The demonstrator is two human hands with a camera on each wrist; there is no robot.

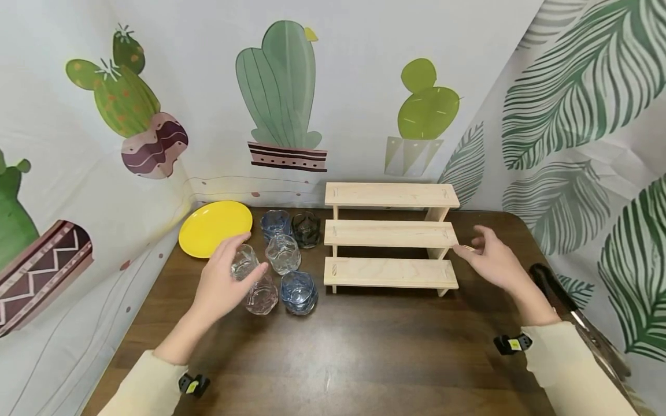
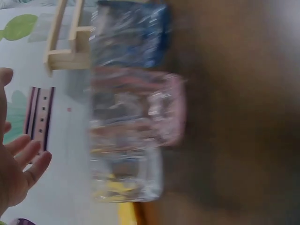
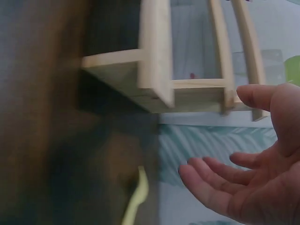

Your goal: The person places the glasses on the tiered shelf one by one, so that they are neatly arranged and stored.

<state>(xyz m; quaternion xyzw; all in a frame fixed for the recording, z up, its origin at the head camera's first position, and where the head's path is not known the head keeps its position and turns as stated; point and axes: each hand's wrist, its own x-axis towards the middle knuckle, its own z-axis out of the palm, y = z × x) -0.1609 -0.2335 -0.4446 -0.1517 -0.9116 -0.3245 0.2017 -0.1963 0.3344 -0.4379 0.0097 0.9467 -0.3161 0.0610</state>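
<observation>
My left hand point(image 1: 218, 283) hovers with fingers spread at the left of several faceted glass cups. Nearest to it are a clear cup point(image 1: 243, 263) and a pinkish cup point(image 1: 262, 297), which it partly overlaps in the head view. Blue glass point(image 1: 299, 293), another clear cup point(image 1: 283, 254), a second blue one point(image 1: 276, 224) and a dark grey one point(image 1: 306, 230) stand to their right. My right hand point(image 1: 489, 257) holds nothing, its fingers loosely bent beside the right end of a three-tier wooden shelf point(image 1: 390, 233). In the right wrist view its palm faces the shelf.
A yellow oval plate point(image 1: 215, 222) lies at the table's back left. Bare shelf boards stand against the cactus-print cloth point(image 1: 359, 86). A pale yellow curved thing point(image 3: 136, 197) shows in the right wrist view. Beyond the right table edge is a dark-topped metal object point(image 1: 588, 329).
</observation>
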